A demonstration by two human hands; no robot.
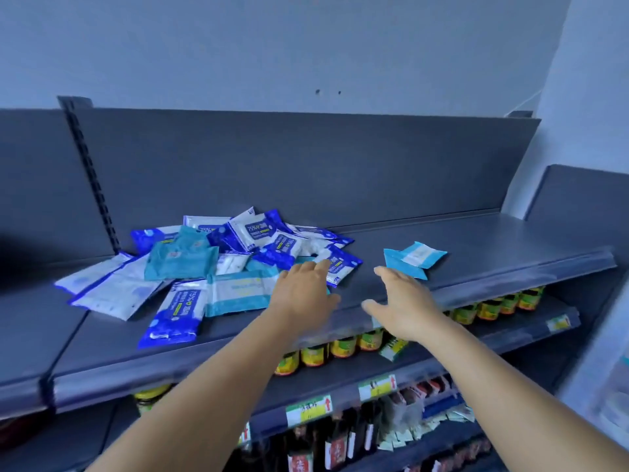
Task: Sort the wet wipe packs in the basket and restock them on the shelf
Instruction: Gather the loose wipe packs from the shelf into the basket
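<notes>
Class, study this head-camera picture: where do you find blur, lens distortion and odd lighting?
Head view: both the left hand and right hand are smeared by motion blur; the wide lens bows the shelf edge; a cool blue cast dims everything; print on the pile of wet wipe packs stays mostly unreadable.

Left hand (304,290), right hand (405,303) outstretched, flat

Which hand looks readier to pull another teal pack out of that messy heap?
The left hand, probably. Its open fingers already lie at the heap's edge, beside a teal pack. The right hand is open over bare shelf, nearer the lone sorted teal pack.
</notes>
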